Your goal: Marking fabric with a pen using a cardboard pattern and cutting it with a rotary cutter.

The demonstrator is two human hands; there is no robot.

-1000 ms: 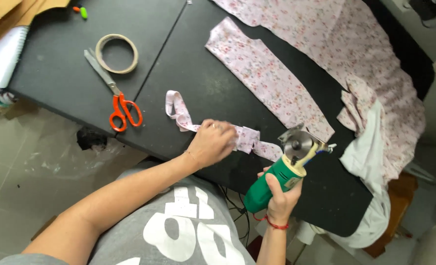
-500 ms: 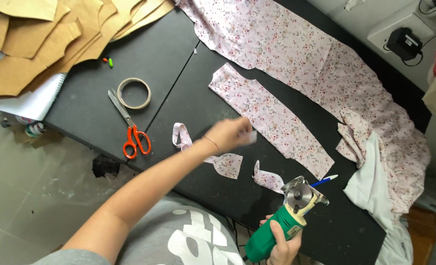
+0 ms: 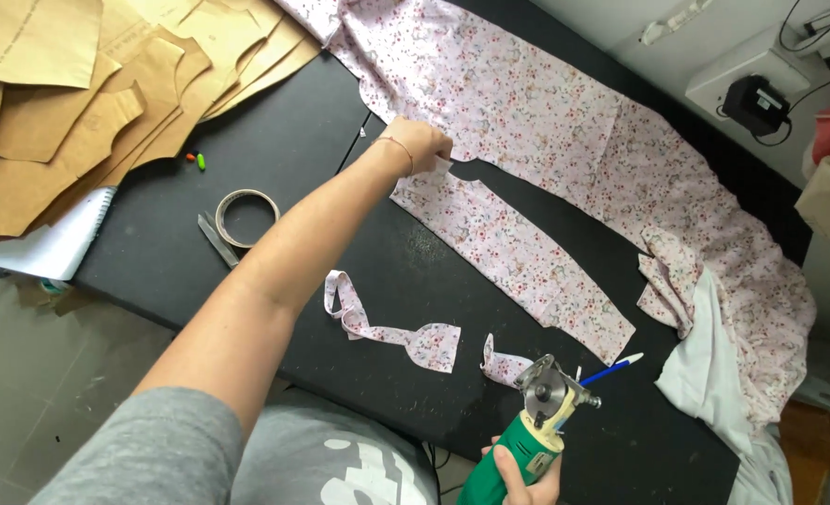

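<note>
My left hand (image 3: 421,143) reaches far across the black table (image 3: 274,150) and pinches the upper end of a cut piece of pink floral fabric (image 3: 513,257). My right hand (image 3: 518,472) grips a green rotary fabric cutter (image 3: 527,435) at the table's near edge, its round blade pointing up. Two small floral offcuts lie in front of me: a looped strip (image 3: 387,327) and a tiny scrap (image 3: 501,360). A long length of the same floral fabric (image 3: 564,112) runs along the far side.
Brown paper pattern pieces (image 3: 87,93) are stacked at the far left over a white notebook (image 3: 50,248). A tape roll (image 3: 245,217) and partly hidden scissors (image 3: 214,236) lie beside my forearm. A blue pen (image 3: 616,370) sits right of the cutter. White cloth (image 3: 714,374) hangs at the right edge.
My left hand has let go of the looped offcut near the front edge and stretched out to the far end of the cut floral piece. The cutter has stayed in my right hand.
</note>
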